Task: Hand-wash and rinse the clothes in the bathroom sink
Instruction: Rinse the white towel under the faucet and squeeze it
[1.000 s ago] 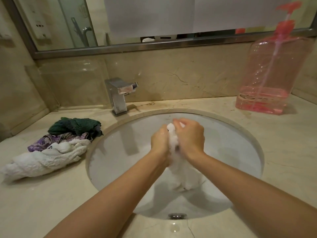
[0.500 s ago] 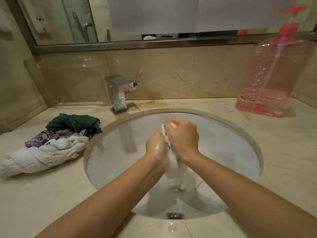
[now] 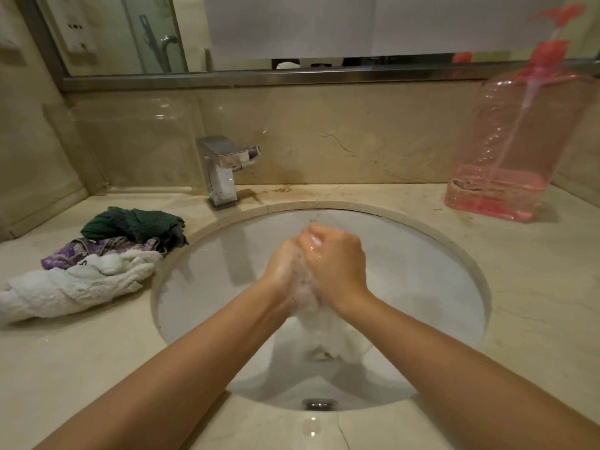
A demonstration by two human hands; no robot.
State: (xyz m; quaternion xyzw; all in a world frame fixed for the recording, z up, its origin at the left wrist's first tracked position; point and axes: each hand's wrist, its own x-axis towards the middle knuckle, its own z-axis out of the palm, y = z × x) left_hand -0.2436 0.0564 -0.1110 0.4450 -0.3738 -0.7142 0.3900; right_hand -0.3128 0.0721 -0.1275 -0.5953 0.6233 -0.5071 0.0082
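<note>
Head view: clothes pile (image 3: 87, 264) beside sink (image 3: 454, 241).

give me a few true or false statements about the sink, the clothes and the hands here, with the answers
1. Both hands, left hand and right hand, grip the soapy white cloth over the sink. True.
2. Water is running from the faucet. False: no stream shows.
3. The pile of clothes lies on the counter left of the sink. True.
4. The pink pump bottle is full to the top. False: liquid fills only the bottom part.
5. The green garment lies in the sink. False: it sits on the pile on the counter.
</note>
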